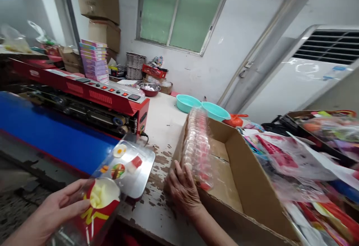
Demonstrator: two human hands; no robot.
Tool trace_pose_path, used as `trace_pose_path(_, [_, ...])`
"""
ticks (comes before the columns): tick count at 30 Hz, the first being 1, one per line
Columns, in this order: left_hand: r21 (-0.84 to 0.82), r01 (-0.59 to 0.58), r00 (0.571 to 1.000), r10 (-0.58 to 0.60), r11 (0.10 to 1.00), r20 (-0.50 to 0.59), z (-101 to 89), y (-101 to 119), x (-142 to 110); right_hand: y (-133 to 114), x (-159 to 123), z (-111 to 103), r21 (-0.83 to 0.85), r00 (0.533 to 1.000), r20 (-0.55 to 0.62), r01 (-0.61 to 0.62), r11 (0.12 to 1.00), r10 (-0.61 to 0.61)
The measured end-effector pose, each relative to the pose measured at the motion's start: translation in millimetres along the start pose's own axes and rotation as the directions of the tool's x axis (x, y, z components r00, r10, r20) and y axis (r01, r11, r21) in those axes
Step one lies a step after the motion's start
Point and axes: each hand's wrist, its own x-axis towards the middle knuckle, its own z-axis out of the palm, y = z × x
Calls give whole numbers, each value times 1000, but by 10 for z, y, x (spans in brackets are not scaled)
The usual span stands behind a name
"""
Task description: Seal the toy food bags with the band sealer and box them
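My left hand [68, 205] is closed on the near end of a clear plastic package. Inside that package are toy fries [98, 194] in a red carton with a yellow M. Toy food shows at its far end, including a fried egg [120, 150] and a burger [117, 171], over a silver metal plate [142, 180]. At the left wall of an open cardboard box [254, 171], my right hand [183, 188] has its fingers curled against the near end of a row of clear plastic packs [199, 145] with red and pale contents. Its fingertips are partly hidden.
To the left stands a red machine [112, 96] with a blue conveyor belt [53, 134]. Two turquoise basins [188, 104] sit behind the box on the white table [161, 120]. Plastic bags and printed packaging [283, 156] crowd the right side. Stacked pink-purple boxes [95, 62] stand behind the machine.
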Motion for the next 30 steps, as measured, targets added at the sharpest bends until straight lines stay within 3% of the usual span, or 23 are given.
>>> trace_pose_path(5, [14,-41,987,39,999,157,100,222,-140,84,-250,-50,60,998,4,-66,996,66])
trace_pose_path(10, [-8,-48,984,49,999,171,-6,260,-205,170,-418,-179,143,995,5,-101,985,101])
trace_pose_path(13, [-41,-57,977,64,998,204,-75,253,-217,176,-323,-369,212,992,-18,-119,970,126])
trace_pose_path(16, [-59,-43,969,56,997,242,-122,250,-215,126,-51,-577,414,981,-98,-112,903,167])
trace_pose_path(18, [-53,-29,964,42,998,261,-137,262,-218,57,196,-661,612,935,-88,-221,759,343])
trace_pose_path(19, [-44,-20,961,31,999,275,-140,273,-223,15,323,-679,704,886,-36,-306,641,463])
trace_pose_path(21, [-24,-10,952,17,1000,304,-139,299,-236,-65,556,-675,829,766,160,-447,337,623])
trace_pose_path(22, [-14,-2,948,7,1000,317,-137,312,-241,-100,652,-660,856,716,280,-488,171,639])
trace_pose_path(24, [15,15,943,-19,1000,333,-128,338,-239,-148,792,-620,838,657,501,-531,-125,563])
trace_pose_path(25, [38,20,942,-32,999,333,-119,352,-232,-161,833,-599,810,652,574,-539,-230,495])
trace_pose_path(28, [135,10,939,-55,991,339,-55,417,-198,-162,853,-538,721,657,685,-549,-423,314])
trace_pose_path(30, [180,-19,933,-47,984,356,3,476,-179,-131,811,-496,629,636,743,-556,-543,209])
